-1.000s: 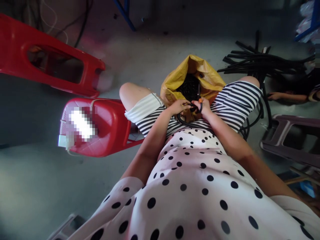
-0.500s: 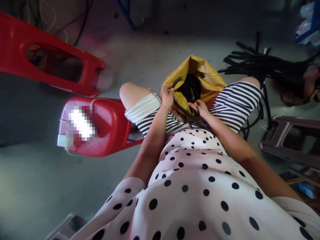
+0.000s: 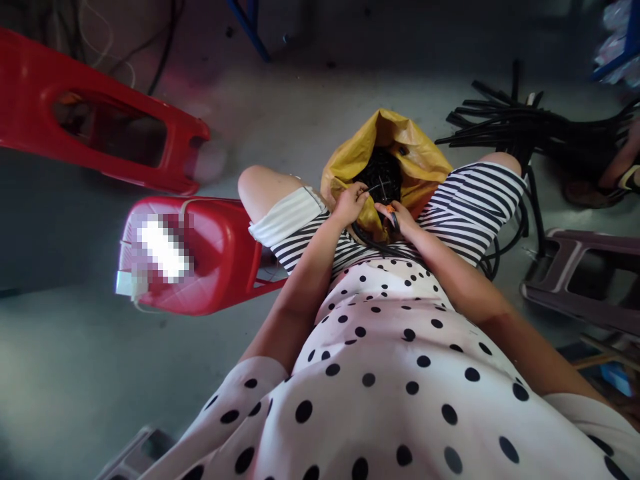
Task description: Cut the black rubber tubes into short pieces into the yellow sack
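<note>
From where I stand, the black tube lies across the person's lap, its long axis running mostly sideways, then curving up at its left to the left hand, whose fingers pinch it. A dark tip seems to poke from those fingers rightward, toward the scissors. The right hand grips these by their handles, blades pointing away from the body, though I can't tell how wide they gape. The left hand is nearer that tip. Just beyond, the yellow bag gapes between the knees, dark pieces inside.
</note>
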Tool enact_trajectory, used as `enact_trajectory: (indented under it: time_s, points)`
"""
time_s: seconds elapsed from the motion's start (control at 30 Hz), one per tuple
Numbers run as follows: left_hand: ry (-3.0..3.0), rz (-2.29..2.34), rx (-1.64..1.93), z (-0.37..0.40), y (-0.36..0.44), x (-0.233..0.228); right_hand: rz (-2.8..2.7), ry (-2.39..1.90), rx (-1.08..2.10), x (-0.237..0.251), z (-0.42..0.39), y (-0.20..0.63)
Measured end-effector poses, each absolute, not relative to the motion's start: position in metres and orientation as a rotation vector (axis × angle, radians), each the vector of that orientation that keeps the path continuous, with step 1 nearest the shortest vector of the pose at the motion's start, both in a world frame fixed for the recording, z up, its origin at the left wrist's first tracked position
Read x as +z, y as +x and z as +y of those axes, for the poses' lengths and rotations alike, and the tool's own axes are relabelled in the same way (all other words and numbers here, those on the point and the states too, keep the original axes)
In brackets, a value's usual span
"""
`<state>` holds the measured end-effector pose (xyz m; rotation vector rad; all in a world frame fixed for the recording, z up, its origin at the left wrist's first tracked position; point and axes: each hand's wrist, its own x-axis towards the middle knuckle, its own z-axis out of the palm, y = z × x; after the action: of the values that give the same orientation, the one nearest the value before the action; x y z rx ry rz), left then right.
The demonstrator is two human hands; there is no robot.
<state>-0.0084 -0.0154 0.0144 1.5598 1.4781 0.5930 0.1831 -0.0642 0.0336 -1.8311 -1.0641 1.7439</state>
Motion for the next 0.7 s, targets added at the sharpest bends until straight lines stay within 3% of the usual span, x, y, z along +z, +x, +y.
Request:
enact_trajectory:
  time_s: [0.2, 0.47, 0.7]
  points:
    - [1.585, 1.441, 0.519, -0.013, -0.015, 0.009, -1.391, -1.911, 1.503, 0.029, -0.063, 0.185]
    - [1.53, 1.493, 0.572, -0.009, -0.015, 0.004, -1.457, -1.913, 1.437, 0.023, -0.063, 0.187]
    - [1.365, 1.21, 0.297, -0.024, -0.008, 0.02, -0.975, -1.813, 1.524, 0.025, -0.058, 0.186]
